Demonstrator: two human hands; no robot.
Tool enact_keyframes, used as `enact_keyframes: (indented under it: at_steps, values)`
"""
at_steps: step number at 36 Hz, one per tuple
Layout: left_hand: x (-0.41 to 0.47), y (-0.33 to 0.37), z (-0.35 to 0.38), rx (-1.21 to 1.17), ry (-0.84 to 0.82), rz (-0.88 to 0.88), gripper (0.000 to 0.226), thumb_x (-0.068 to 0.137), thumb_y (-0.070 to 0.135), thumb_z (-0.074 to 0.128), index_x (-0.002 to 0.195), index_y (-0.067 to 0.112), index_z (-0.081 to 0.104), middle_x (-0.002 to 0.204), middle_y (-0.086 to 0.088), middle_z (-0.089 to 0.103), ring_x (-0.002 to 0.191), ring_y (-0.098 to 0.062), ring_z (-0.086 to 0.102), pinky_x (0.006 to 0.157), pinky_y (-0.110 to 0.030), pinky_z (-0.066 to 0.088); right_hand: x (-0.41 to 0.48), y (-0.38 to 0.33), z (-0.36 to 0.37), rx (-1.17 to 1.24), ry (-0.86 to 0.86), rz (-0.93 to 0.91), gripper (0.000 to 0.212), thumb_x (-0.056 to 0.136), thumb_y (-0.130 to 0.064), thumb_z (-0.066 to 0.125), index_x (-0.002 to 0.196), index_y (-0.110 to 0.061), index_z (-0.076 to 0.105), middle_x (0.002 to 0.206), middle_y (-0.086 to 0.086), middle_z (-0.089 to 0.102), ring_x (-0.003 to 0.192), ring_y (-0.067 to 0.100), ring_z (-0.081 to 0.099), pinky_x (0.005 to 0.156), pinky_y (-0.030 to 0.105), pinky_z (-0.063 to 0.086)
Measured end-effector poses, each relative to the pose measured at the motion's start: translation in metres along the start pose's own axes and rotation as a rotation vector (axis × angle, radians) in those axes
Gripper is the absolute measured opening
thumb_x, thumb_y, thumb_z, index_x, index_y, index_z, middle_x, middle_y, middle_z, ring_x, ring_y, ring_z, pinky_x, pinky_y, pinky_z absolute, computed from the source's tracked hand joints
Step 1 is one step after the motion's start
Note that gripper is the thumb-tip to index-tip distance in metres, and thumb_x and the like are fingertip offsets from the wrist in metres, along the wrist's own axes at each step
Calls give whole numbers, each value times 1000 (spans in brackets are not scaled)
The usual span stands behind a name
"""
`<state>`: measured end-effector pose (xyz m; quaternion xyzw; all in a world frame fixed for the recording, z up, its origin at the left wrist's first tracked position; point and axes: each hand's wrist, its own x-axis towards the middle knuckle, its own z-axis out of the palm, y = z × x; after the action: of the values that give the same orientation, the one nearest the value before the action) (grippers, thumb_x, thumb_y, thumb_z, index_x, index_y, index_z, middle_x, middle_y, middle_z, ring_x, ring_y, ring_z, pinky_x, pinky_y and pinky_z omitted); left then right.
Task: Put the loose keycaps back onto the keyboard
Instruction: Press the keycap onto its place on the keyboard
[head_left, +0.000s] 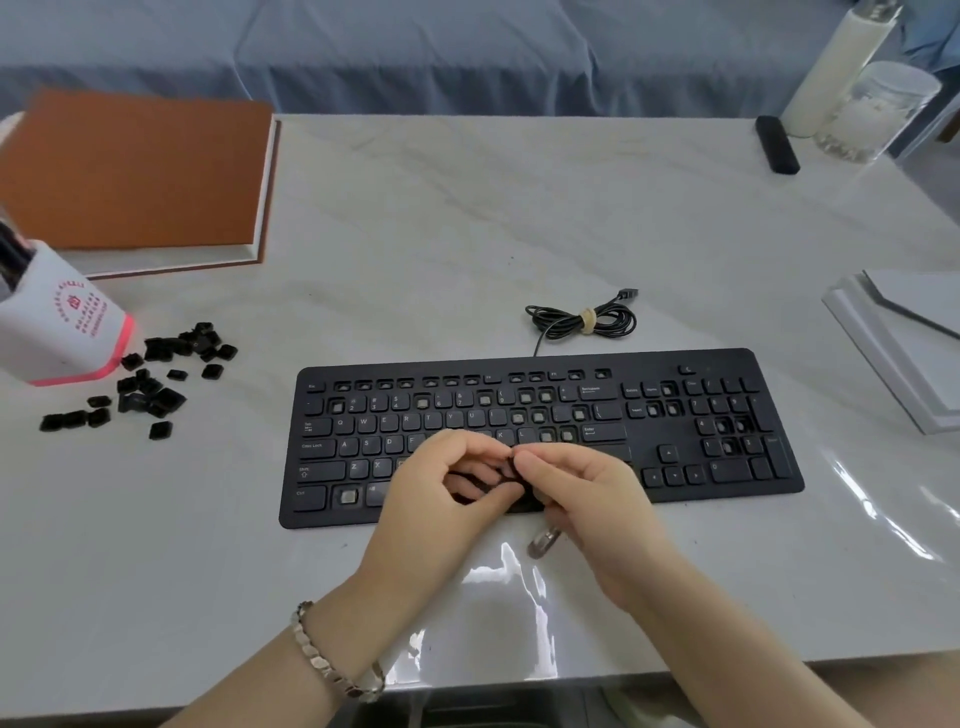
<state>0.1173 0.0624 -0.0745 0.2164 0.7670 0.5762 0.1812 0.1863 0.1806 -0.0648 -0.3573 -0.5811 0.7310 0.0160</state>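
A black keyboard (727, 467) lies across the middle of the table, with several bare key sockets showing pale stems. A heap of loose black keycaps (156, 379) sits to its left. My left hand (441, 499) and my right hand (582, 499) meet over the keyboard's bottom rows. Between their fingertips they pinch a small black keycap (508, 470). A small metal tool (543, 543) sticks out below my right palm. The keys under my hands are hidden.
A white cup with a pink base (57, 332) stands by the keycap heap. A brown-covered book (140, 171) lies at the back left. The bundled keyboard cable (582, 319) rests behind the keyboard. White trays (904, 343) sit right; a jar (878, 111) and black stick (776, 144) back right.
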Motion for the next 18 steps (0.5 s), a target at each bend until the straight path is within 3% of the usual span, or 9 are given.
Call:
enact_keyframes:
  at_steps: [2, 4, 6, 8, 12, 18]
  values:
    - [1, -9, -3, 100, 18, 69, 39, 72, 0, 75, 88, 34, 62, 87, 10, 63, 84, 4, 59, 76, -9, 43, 1, 0, -4, 2, 28, 6, 9, 87, -11, 61, 85, -12, 69, 65, -8, 68, 53, -2, 50, 50, 14, 42]
    - [3, -17, -8, 217, 27, 162, 37, 78, 8, 69, 98, 36, 58, 101, 21, 57, 100, 9, 52, 87, -5, 36, 2, -1, -11, 15, 51, 24, 8, 88, -10, 59, 89, -11, 68, 69, -5, 68, 53, -2, 51, 47, 9, 39]
    - [6, -27, -14, 371, -1, 206, 36, 81, 21, 57, 116, 31, 56, 121, 26, 48, 119, 11, 40, 104, -10, 26, 5, -2, -20, 62, 83, 42, 10, 90, -7, 56, 93, -8, 66, 70, 0, 65, 54, 0, 54, 48, 10, 41]
    - [9, -41, -19, 575, -13, 216, 49, 85, 33, 47, 132, 22, 50, 138, 16, 40, 135, -1, 25, 114, -23, 13, 7, -4, -27, 103, 96, 64, 15, 93, -5, 51, 97, -6, 65, 67, 3, 59, 53, 3, 55, 49, 11, 42]
    - [11, -57, -28, 887, -18, 242, 56, 89, 43, 35, 135, 13, 49, 146, -6, 41, 138, -18, 24, 112, -38, 12, 11, -7, -37, 104, 88, 93, 15, 92, -8, 52, 98, -8, 66, 66, 2, 58, 57, 5, 56, 54, 11, 47]
    - [13, -65, -31, 985, -5, 295, 54, 93, 44, 31, 132, 13, 52, 142, -9, 47, 135, -21, 31, 111, -41, 19, 16, -10, -37, -232, 136, -90, 14, 84, -5, 64, 93, -15, 68, 59, -3, 54, 54, 6, 54, 58, 12, 49]
